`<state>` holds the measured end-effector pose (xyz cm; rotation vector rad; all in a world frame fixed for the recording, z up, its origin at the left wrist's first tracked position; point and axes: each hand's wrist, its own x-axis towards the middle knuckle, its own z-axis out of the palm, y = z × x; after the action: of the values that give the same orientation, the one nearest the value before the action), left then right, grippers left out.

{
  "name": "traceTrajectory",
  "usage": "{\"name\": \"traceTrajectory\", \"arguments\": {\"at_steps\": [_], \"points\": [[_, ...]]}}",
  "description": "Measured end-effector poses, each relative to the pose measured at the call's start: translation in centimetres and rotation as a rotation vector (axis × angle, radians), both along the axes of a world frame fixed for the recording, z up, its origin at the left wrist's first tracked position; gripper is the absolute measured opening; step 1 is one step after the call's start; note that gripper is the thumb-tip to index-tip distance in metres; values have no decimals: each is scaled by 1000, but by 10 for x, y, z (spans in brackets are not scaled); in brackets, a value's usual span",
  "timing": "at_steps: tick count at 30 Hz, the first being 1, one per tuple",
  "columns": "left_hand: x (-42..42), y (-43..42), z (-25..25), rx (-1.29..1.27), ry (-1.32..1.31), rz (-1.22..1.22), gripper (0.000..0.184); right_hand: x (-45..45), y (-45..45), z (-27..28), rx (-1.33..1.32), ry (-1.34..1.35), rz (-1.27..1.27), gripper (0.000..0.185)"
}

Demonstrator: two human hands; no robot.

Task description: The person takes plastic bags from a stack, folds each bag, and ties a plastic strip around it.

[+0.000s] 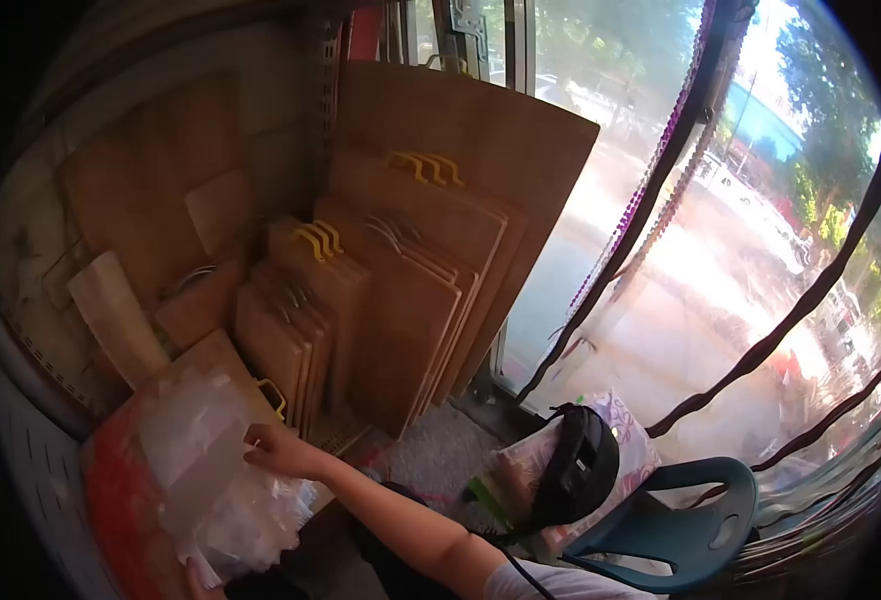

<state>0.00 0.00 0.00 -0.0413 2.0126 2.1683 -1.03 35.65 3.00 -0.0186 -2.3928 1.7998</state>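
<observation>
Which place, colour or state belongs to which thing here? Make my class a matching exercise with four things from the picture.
Things:
1. Right hand
2. Plastic packaging
3. Chair
4. Largest wooden board

Places, colours, states:
A. Translucent, lying in a crumpled heap
B. Upright, behind smaller boards
C. Fingers curled, at the end of a bare forearm
D. Dark blue-green

Right pairs: 1-C, 2-A, 3-D, 4-B
</observation>
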Motion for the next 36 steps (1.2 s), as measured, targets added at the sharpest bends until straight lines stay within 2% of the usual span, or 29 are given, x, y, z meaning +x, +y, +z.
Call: {"name": "traceTrajectory", "arguments": {"at_steps": [2, 4, 5, 6, 7, 9, 10, 13, 15, 17, 20, 24, 27, 28, 30, 33, 36], "points": [[28, 30, 50, 84, -17, -4, 43, 9, -5, 1, -4, -9, -2, 34], [30, 17, 15, 166, -139, 14, 47, 14, 4, -10, -15, -13, 13, 39], [27, 17, 3, 203, -104, 93, 40, 14, 10, 3, -65, -129, 50, 39], [27, 21, 14, 196, 2, 155, 38, 10, 10, 6, -126, -135, 125, 38], [32, 27, 31, 187, -18, 175, 38, 13, 11, 12, -108, -160, 113, 36], [36, 29, 48, 187, -2, 109, 36, 16, 11, 20, -276, -225, 84, 33], [35, 32, 55, 179, -1, 102, 36, 20, 10, 35, -264, -291, 79, 34], [26, 36, 65, 205, -4, 18, 37, 25, 10, 31, -288, -309, 73, 35], [7, 47, 75, 131, 43, -22, 35, 24, 11, 30, -256, -343, 66, 40], [-12, 65, 92, 211, 16, -76, 34, 21, 12, 25, -215, -307, 67, 42], [-42, 72, 108, 250, -167, -316, 33, 20, 6, 32, -251, -272, 52, 43], [-55, 58, 62, 3, 227, -179, 23, 20, 8, 44, -302, -321, 40, 41], [-48, 45, 51, -700, 933, -213, 31, 9, 10, 37, -448, -374, 116, 40], [-46, 45, 48, -686, 846, -250, 41, 6, 8, 35, -486, -357, 106, 39], [-45, 47, 46, -706, 800, -272, 39, -1, -1, 33, -561, -319, 81, 38], [-44, 49, 45, -701, 741, -302, 39, -12, -13, 38, -816, -379, 276, 31], [-43, 52, 46, -695, 716, -316, 39, -8, -34, 65, -741, -379, 216, 33]]}}
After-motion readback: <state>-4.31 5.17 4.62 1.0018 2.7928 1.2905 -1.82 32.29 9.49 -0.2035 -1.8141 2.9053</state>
